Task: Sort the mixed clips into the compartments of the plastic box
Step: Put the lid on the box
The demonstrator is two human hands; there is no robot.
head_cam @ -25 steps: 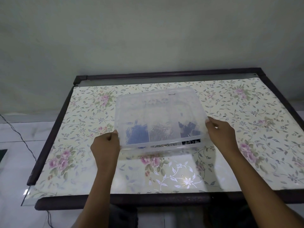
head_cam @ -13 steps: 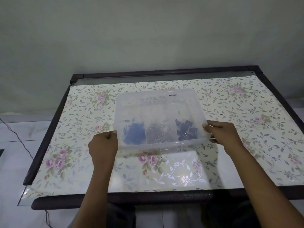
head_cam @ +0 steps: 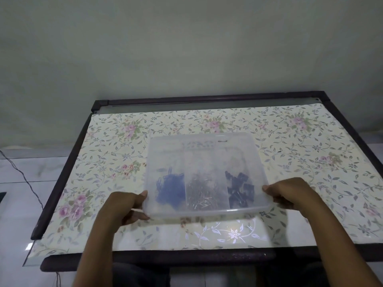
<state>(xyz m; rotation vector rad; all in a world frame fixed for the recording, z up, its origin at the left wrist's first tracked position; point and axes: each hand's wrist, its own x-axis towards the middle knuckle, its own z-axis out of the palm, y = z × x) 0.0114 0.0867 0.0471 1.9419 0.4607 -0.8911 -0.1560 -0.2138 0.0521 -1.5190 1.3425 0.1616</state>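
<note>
Left hand [head_cam: 126,206], lower left of centre: closed on the near left corner of the plastic box [head_cam: 205,154], thumb on top, fingers curled beneath. Right hand [head_cam: 290,193], lower right of centre: clamped on the near right corner of the same box, thumb on the rim, fingers under.

Behind both, filling the middle of the frame: table [head_cam: 68,168], dark-framed, glass-topped, over a cream floral sheet with pink roses. Pale wall across the whole upper half. White floor at the left edge, with a thin dark cable [head_cam: 24,179] running down it.

Centre of frame: box, translucent, lid shut, far edge near or on the table, whether touching cannot be told.

Inside, through the cloudy lid, three heaps side by side toward the near end: blue clips [head_cam: 171,189] in the left compartment, silver clips [head_cam: 204,192] in the middle, black clips [head_cam: 240,188] on the right. Far part of the box too hazy to read.
</note>
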